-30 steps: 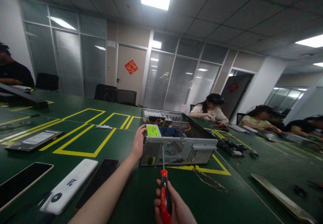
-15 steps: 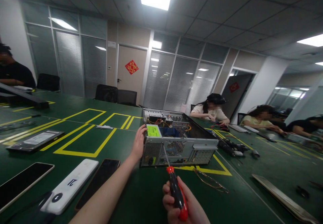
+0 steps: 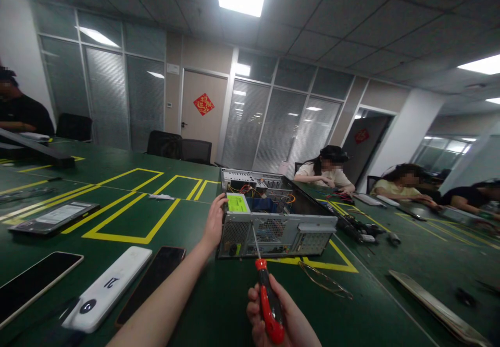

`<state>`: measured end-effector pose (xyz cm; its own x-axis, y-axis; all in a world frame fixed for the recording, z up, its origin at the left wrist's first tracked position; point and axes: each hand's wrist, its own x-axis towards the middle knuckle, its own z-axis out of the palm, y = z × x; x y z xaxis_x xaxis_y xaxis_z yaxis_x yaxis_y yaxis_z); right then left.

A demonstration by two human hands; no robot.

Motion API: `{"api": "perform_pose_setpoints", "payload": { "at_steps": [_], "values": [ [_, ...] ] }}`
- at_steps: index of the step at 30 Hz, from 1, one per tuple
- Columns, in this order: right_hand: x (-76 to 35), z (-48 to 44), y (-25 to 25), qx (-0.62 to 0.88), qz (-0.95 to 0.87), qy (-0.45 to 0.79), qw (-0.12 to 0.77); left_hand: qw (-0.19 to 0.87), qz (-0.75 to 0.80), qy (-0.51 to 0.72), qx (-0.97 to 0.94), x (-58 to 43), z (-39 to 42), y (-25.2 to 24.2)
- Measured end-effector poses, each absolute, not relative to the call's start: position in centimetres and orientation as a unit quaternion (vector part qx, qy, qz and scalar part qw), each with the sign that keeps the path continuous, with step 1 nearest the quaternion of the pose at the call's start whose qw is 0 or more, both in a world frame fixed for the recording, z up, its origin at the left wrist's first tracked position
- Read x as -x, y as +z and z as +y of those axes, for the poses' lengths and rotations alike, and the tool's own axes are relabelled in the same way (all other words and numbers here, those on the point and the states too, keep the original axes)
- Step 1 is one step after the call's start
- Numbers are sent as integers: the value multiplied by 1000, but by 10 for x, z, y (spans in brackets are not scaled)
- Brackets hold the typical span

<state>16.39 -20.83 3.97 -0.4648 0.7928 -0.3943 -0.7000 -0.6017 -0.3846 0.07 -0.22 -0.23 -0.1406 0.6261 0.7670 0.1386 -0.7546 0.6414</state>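
An opened computer case (image 3: 277, 232) lies on the green table, its rear panel facing me and wires showing inside. At its left corner, my left hand (image 3: 214, 221) grips the side, with fingertips by the power supply (image 3: 237, 202) and its bright green label. My right hand (image 3: 273, 313) is wrapped round the red and black handle of a screwdriver (image 3: 269, 300). The thin shaft points up and away, its tip at the rear panel just below the power supply's corner. Whether the tip sits in a screw is too small to tell.
A hard drive (image 3: 54, 217), a white device marked 21 (image 3: 111, 284) and two phones lie to the left. Eyeglasses (image 3: 326, 279) rest right of the screwdriver, near a long metal strip (image 3: 437, 305). Black cables (image 3: 359, 227) lie beyond. Several people sit around the table.
The screwdriver handle has turned in my right hand, showing more red on its left side, and has shifted slightly left. My left hand and the computer case stay put.
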Motion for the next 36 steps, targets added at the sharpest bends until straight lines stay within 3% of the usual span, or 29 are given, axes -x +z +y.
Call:
{"api": "perform_pose_setpoints", "payload": {
  "at_steps": [9, 17, 27, 36],
  "values": [
    [-166, -207, 37, 230, -97, 863, 440, 166, 304, 691, -634, 0, -4, -1],
    [-155, -208, 40, 318, -30, 821, 472, 168, 301, 689, -637, 0, -4, -1],
    [-167, -207, 35, 208, -80, 865, 449, 176, 305, 690, -633, 0, -4, -1],
    [-159, -207, 40, 277, -67, 844, 453, 161, 300, 691, -638, 1, -1, -3]
  ]
}}
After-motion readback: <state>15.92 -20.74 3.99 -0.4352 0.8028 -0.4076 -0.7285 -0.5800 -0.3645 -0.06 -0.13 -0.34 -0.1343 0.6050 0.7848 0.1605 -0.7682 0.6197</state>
